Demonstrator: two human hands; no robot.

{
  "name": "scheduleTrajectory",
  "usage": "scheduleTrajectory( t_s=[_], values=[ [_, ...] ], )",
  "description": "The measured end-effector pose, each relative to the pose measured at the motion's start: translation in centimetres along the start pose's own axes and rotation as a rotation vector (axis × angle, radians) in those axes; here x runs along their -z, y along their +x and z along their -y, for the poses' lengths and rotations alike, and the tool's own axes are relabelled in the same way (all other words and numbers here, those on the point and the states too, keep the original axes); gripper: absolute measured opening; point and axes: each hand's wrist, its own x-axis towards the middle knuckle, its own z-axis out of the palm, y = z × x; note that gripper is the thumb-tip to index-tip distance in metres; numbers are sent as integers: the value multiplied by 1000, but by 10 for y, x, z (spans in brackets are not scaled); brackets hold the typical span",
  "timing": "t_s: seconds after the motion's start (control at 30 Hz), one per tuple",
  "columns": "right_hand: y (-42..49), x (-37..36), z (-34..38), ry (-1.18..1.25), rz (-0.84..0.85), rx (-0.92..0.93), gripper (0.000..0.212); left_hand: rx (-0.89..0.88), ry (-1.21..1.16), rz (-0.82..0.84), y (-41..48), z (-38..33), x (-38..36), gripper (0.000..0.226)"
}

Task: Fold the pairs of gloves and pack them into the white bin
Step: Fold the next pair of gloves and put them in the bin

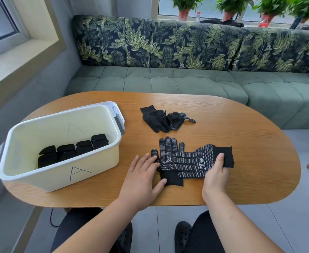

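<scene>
Soft daylight from the windows [223, 8]; sharp centre, edges bowed and blurred.

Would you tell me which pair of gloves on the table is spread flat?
The near pair, dotted side up, touched by the left hand and right hand; the far pair lies crumpled.

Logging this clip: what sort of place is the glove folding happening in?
Probably a lounge or café-style seating corner: a green cushioned sofa with a leaf-print back, an oval wooden table before it, and potted plants behind it.
</scene>
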Motion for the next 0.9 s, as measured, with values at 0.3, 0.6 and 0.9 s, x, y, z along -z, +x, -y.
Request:
scheduleTrajectory(
  t_s=[0.3,0.6,0.9],
  values=[
    [-3,6,4,-173,287,83,37,37,-56,22,1,2,2,70],
    [-13,-9,39,-266,522,444,39,114,-85,-26,1,1,4,70],
    [7,-53,107,-422,534,753,16,102,-96,4,2,2,4,77]
  ],
)
